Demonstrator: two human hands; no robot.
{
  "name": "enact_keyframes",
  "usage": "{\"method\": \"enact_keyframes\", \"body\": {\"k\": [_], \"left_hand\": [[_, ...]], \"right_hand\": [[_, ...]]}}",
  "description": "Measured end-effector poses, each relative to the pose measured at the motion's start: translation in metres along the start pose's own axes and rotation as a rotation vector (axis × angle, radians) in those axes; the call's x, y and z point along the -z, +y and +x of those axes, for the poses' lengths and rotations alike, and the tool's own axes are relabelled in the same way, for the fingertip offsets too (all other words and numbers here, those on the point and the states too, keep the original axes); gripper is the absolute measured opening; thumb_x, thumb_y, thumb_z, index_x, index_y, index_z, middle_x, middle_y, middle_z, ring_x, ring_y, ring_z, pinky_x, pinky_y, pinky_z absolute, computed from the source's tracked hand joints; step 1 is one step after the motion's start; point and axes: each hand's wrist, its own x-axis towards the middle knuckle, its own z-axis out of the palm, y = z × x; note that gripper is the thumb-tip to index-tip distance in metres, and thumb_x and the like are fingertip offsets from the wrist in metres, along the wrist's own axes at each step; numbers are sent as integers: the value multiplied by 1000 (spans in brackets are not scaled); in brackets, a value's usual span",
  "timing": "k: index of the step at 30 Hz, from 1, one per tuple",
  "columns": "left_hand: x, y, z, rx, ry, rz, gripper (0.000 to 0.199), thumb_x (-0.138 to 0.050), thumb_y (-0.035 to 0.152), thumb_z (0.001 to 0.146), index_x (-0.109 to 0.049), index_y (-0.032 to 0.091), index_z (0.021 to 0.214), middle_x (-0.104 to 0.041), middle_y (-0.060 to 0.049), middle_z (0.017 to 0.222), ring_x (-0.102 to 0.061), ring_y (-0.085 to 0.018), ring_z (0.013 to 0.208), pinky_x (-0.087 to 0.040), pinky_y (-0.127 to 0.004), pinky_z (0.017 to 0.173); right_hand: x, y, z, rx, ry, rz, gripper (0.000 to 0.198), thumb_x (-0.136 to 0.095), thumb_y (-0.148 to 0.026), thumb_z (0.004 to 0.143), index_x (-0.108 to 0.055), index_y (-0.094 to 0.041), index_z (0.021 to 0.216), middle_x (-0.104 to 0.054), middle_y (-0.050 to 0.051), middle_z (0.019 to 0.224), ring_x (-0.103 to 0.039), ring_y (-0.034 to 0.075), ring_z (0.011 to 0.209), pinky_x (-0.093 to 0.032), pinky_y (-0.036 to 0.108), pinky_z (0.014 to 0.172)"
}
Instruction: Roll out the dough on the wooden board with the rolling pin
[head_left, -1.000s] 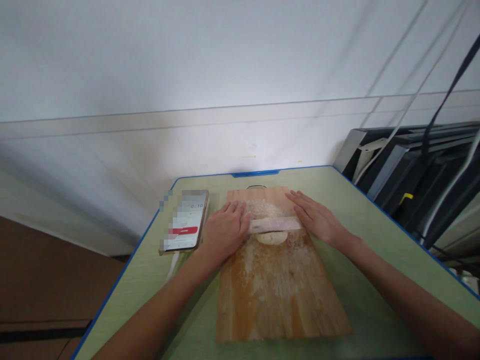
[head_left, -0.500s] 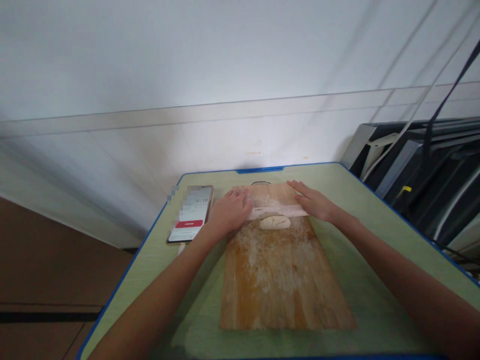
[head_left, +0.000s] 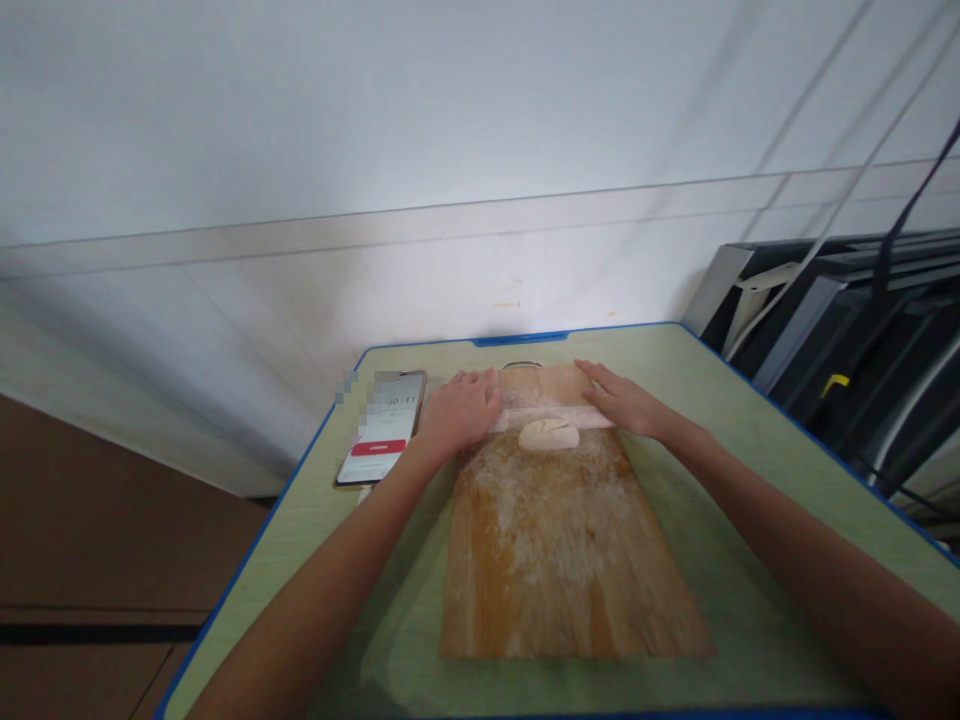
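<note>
A pale, floury rolling pin (head_left: pixel 559 415) lies crosswise near the far end of a wooden cutting board (head_left: pixel 570 590). My left hand (head_left: pixel 461 408) covers the pin's left end, fingers bent forward over it. On the other end rests my right hand (head_left: pixel 622 400), its fingers reaching forward and its thumb by the pin. Both ends of the pin are hidden under my hands. Just on the near side of the pin sits an oval lump of dough (head_left: pixel 549 434), whitish and slightly creased on top. Flour is smeared over the board around it.
Left of the board a phone (head_left: pixel 382 430) with a running timer lies on the green, blue-edged table (head_left: pixel 390 600), a cable at its lower end. A white wall (head_left: pixel 435 270) stands behind. Dark flat panels (head_left: pixel 847 330) and cables lean at the right.
The pin and both hands have shifted very slightly away from me. The dough sits a little farther up in view and looks a bit rounder. The phone timer has advanced one second.
</note>
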Motion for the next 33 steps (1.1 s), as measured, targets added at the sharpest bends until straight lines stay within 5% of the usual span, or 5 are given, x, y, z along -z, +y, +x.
{"method": "enact_keyframes", "body": {"k": [8,17,23,33], "left_hand": [[5,7,-19,-54,41,39,43,-26,31,96,-52,13,126,-54,-11,133,-45,-23,126,-40,-38,101],[11,14,-46,-127,124,100,41,-27,27,96,-58,14,119,-60,-10,125,-52,-26,120,-44,-41,97],[11,19,-66,-108,107,50,44,-27,30,95,-51,11,128,-63,-11,120,-58,-26,111,-44,-43,96],[9,21,-93,-162,149,71,50,-27,32,93,-51,5,127,-61,-16,124,-57,-28,114,-45,-44,97]], "right_hand": [[9,-28,-22,42,-14,-44,58,-24,-40,91,-50,-8,132,-47,13,139,-35,27,132,-26,47,111],[16,-54,-58,170,88,-181,60,-16,-36,96,-65,-6,113,-61,16,123,-50,24,122,-39,41,104],[21,-66,-80,184,87,-174,52,-21,-34,97,-64,-8,114,-66,14,116,-62,24,107,-52,38,90],[15,-74,-105,262,191,-301,51,-24,-33,98,-60,-5,119,-63,16,118,-62,24,107,-54,37,87]]}}
